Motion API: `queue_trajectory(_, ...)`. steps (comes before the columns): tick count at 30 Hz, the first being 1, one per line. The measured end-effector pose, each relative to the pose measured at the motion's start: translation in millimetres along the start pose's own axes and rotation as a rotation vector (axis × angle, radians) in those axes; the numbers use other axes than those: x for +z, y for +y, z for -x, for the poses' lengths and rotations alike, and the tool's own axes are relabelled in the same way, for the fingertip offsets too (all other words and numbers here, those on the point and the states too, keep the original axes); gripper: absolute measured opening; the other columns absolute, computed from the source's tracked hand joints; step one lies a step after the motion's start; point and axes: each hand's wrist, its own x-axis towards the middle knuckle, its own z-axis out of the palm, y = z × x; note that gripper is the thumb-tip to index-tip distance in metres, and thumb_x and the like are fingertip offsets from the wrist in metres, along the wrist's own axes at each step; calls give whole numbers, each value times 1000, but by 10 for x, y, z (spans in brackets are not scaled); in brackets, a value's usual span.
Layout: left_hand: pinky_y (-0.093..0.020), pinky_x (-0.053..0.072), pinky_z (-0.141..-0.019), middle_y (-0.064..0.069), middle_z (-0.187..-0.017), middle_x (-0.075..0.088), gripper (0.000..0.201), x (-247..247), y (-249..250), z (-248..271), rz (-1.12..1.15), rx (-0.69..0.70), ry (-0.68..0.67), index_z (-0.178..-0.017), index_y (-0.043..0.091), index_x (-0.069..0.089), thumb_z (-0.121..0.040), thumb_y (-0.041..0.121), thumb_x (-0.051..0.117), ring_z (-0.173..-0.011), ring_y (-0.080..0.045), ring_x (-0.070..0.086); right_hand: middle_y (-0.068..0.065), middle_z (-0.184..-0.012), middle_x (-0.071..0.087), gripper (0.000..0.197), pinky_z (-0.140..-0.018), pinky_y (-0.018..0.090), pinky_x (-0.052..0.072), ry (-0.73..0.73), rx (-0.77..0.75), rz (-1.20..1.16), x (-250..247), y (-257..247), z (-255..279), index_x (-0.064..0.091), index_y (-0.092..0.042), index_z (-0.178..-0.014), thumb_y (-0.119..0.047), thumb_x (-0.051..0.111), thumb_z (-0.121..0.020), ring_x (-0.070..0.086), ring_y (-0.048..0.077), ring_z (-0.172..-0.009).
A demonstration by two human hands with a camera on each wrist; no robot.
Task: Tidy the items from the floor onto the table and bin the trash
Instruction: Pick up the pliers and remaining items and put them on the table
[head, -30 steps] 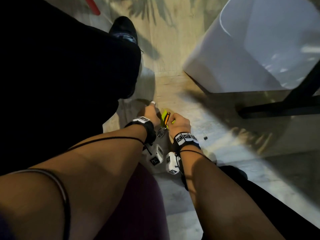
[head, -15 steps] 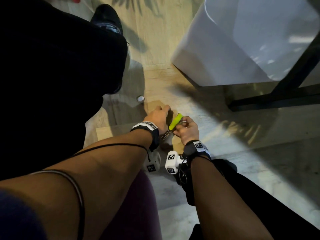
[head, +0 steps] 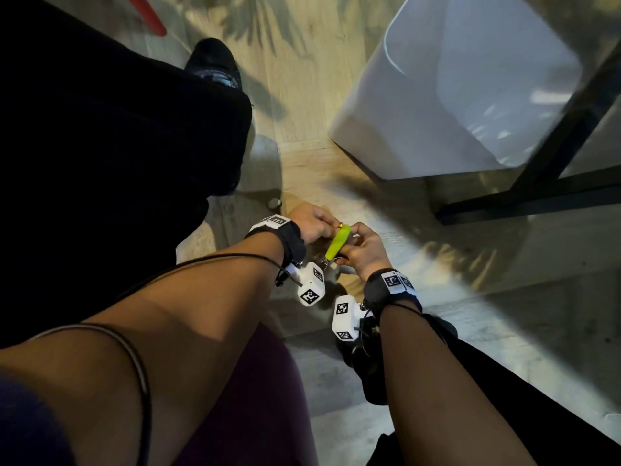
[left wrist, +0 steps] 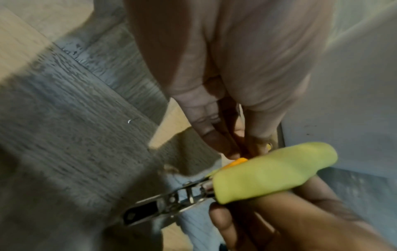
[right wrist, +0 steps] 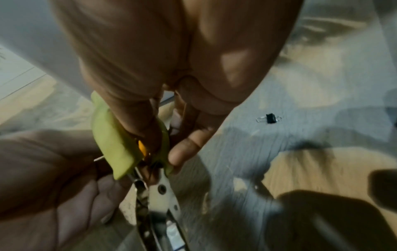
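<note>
A hand tool with yellow-green handles (head: pixel 337 245) and a metal head (left wrist: pixel 163 205) is held just above the wooden floor between both hands. My right hand (head: pixel 349 250) grips the green handles (right wrist: pixel 111 141), thumb and fingers curled round them. My left hand (head: pixel 327 230) pinches at the tool's far end, its fingertips (left wrist: pixel 225 146) closed on a small orange part (left wrist: pixel 236 161) between the handles. The metal head (right wrist: pixel 159 203) points back towards my wrists. A black binder clip (right wrist: pixel 270 118) lies on the floor to the right.
A white bin (head: pixel 453 89) stands on the floor ahead on the right, beside a black table leg (head: pixel 537 183). A small round cap (head: pixel 274 203) lies just beyond my left hand. My dark-trousered knee and black shoe (head: pixel 215 65) fill the left side.
The tool has come off the floor into my right hand and turned upright. My left hand has moved from the floor to the tool's far end.
</note>
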Motion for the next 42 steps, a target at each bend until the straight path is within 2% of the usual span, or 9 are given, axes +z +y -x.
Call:
queue_trajectory(6, -41, 55, -88, -1, -75, 70, 21, 11, 271, 53, 82, -17, 24, -72, 17, 69, -87, 3, 68, -76, -20, 64, 9, -78, 59, 53, -45, 26, 44, 82, -38, 47, -4, -206, 168, 47, -41, -78, 8, 64, -84, 59, 24, -50)
queue_trajectory(11, -21, 50, -45, -11, -74, 51, 25, -51, 698, 364, 312, -7, 45, -84, 12, 48, -102, -5, 48, -39, -7, 59, 15, -94, 71, 38, -48, 27, 49, 57, 7, -90, -81, -407, 467, 59, -23, -114, 6, 59, -89, 66, 21, -63)
queue_trajectory(19, -19, 39, -47, -11, -56, 47, 23, -286, 1409, 1107, 126, 23, 80, -79, 18, 41, -84, -4, 40, -46, -16, 48, 9, -84, 59, 28, -56, 32, 54, -12, 60, -703, -454, -1087, 1339, 67, -18, -112, -15, 41, -102, 59, 24, -64)
queue_trajectory(24, -25, 44, -54, 1, -51, 49, 27, -197, 2119, 1866, -210, 279, 109, -82, 19, 56, -89, -4, 42, -42, -19, 50, 14, -82, 65, 44, -60, 32, 45, -139, -99, -958, -766, -1511, 2114, 68, -10, -100, -48, 46, -99, 59, 30, -67)
queue_trajectory(29, -34, 57, -65, -2, -71, 63, 33, -76, 2764, 2845, -694, 618, 99, -95, 18, 69, -83, -7, 50, -74, -31, 74, 10, -91, 68, 36, -55, 30, 44, -157, -351, -922, -1032, -1795, 2906, 67, -13, -109, -45, 54, -101, 63, 21, -68)
queue_trajectory(32, -30, 58, -64, 0, -78, 71, 31, -44, 3119, 3534, -940, 788, 109, -103, 19, 69, -86, -3, 58, -76, -20, 75, 13, -102, 68, 43, -55, 30, 47, -144, -549, -917, -1237, -1919, 3471, 64, -11, -112, -42, 73, -84, 66, 18, -70)
queue_trajectory(36, -19, 50, -62, 8, -78, 72, 21, 42, 3532, 4612, -1200, 995, -1, -103, 30, 70, -89, 14, 70, -67, -5, 67, 16, -113, 70, 83, -84, 44, 58, -226, -828, -822, -1544, -1987, 4322, 64, -7, -128, -40, 99, -60, 71, 29, -99)
queue_trajectory(39, -24, 55, -70, 11, -83, 74, 17, 172, 3907, 5374, -1163, 1182, -22, -101, 32, 72, -88, 22, 77, -74, -6, 69, 23, -132, 66, 77, -107, 56, 48, -177, -1020, -682, -1808, -2070, 4957, 58, -8, -139, -23, 92, -72, 63, 41, -125)
queue_trajectory(42, -36, 61, -78, 3, -84, 76, 16, 343, 4410, 5761, -959, 1342, -23, -101, 23, 75, -87, 16, 79, -78, -15, 74, 22, -136, 65, 65, -109, 57, 47, -15, -1184, -563, -2066, -2228, 5527, 54, -8, -140, -2, 75, -78, 60, 43, -130)
